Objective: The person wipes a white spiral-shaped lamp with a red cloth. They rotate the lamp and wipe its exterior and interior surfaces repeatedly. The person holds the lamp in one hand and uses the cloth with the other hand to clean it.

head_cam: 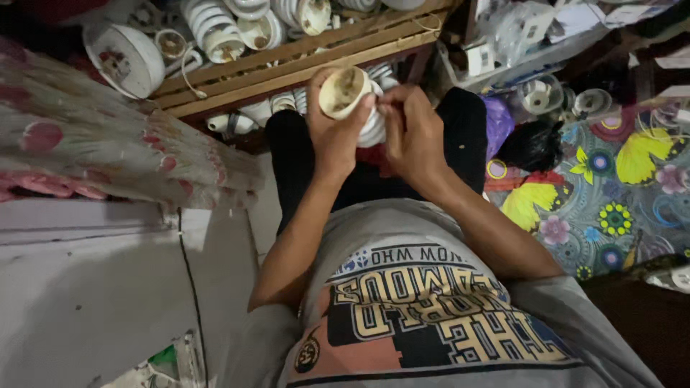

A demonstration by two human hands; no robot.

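A wooden shelf (302, 61) full of white round fittings stands in front of the person's knees. The left hand (334, 136) holds a small round white fitting (343, 92) up over the lap, fingers wrapped tight around it. The right hand (411, 129) pinches its edge with closed fingers. If the grip slips, I think it could fall and crack.

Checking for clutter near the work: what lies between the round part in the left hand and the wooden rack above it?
Head view: nothing lies between the round part in the left hand and the wooden rack; only shadowed gap there.
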